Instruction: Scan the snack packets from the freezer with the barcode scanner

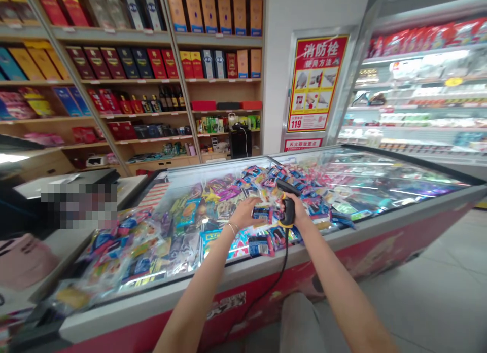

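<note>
My right hand (300,211) is wrapped round the grip of a black and yellow handheld barcode scanner (289,212). Its head points forward and left over the freezer, and its cable hangs down across the freezer's front. Close to its left, my left hand (243,214), with a thin bracelet at the wrist, grips a small blue and pink snack packet (262,213) by its left end. Below the hands, another blue and pink packet (260,245) lies near the glass edge. A heap of similar small packets (253,175) spreads over the glass behind both hands.
The chest freezer (152,292) has a pale rim and red front. More bagged snacks (129,246) lie on its left end, beside a counter with a pink bag (26,261). Shelves of boxed bottles (133,64) stand behind; a lit refrigerated display (418,94) is at right.
</note>
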`<control>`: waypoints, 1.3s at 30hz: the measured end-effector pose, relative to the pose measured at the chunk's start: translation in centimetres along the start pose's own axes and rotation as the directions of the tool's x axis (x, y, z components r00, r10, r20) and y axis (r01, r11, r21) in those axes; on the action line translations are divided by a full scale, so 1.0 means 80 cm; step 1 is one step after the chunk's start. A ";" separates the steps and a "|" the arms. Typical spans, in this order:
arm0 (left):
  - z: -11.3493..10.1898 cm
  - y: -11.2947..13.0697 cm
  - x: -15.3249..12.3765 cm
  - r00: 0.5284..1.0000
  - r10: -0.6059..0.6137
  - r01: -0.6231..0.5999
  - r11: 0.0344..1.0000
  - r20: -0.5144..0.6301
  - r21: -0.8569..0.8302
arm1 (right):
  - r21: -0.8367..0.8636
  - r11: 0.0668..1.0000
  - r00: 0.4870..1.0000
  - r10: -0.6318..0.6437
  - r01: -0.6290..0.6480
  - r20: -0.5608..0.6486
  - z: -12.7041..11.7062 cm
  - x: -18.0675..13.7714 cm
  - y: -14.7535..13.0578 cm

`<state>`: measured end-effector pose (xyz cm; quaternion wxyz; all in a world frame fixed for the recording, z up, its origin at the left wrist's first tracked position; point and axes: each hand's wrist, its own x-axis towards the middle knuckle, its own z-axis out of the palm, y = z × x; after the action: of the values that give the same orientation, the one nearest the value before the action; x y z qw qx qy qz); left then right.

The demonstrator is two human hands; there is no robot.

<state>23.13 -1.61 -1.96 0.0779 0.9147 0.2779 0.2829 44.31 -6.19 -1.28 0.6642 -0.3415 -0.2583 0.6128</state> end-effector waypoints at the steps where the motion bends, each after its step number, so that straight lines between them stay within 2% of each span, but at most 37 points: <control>1: 0.005 -0.002 0.000 1.000 0.005 -0.005 1.000 0.018 -0.011 | -0.003 1.000 1.000 0.014 -0.014 0.011 -0.002 0.006 0.001; 5: 0.015 -0.010 -0.005 0.999 -0.002 0.002 1.000 0.035 -0.021 | -0.005 0.998 0.998 0.055 -0.055 0.034 -0.012 0.018 0.009; 13: 0.010 -0.024 -0.008 0.991 -0.001 0.009 0.998 0.131 -0.056 | -0.033 0.997 0.997 0.072 -0.072 0.011 -0.016 0.019 0.010; 19: 0.010 -0.024 -0.008 0.990 -0.111 0.104 0.992 0.092 0.077 | -0.031 0.997 0.997 0.070 -0.069 0.025 -0.015 0.017 0.009; 22: 0.009 -0.024 -0.008 0.983 -0.185 0.181 0.976 0.022 0.119 | -0.052 0.996 0.997 0.076 -0.075 0.032 -0.012 0.015 0.009; 24: 0.007 -0.026 -0.008 0.961 -0.268 0.274 0.955 -0.069 0.114 | -0.055 0.996 0.997 0.075 -0.073 0.034 -0.011 0.014 0.008; 27: 0.002 -0.029 -0.008 0.895 -0.378 0.404 0.912 -0.236 0.072 | -0.044 0.997 0.996 0.068 -0.065 0.061 -0.010 0.011 0.006; 31: -0.004 -0.033 -0.009 0.811 -0.428 0.466 0.885 -0.399 -0.001 | -0.088 0.993 0.978 0.100 -0.085 0.181 -0.010 0.004 0.004; 36: -0.008 -0.034 -0.010 0.766 -0.433 0.479 0.877 -0.475 -0.026 | -0.186 0.976 0.933 0.166 -0.110 0.321 -0.013 -0.001 0.005; 39: -0.007 -0.036 -0.010 0.752 -0.447 0.499 0.866 -0.484 -0.024 | -0.232 0.967 0.922 0.180 -0.102 0.343 -0.015 -0.002 0.007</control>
<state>20.91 0.29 -2.72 0.0277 0.7193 0.5255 0.4535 44.81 -6.49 -2.46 0.5196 -0.3087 -0.4139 0.6808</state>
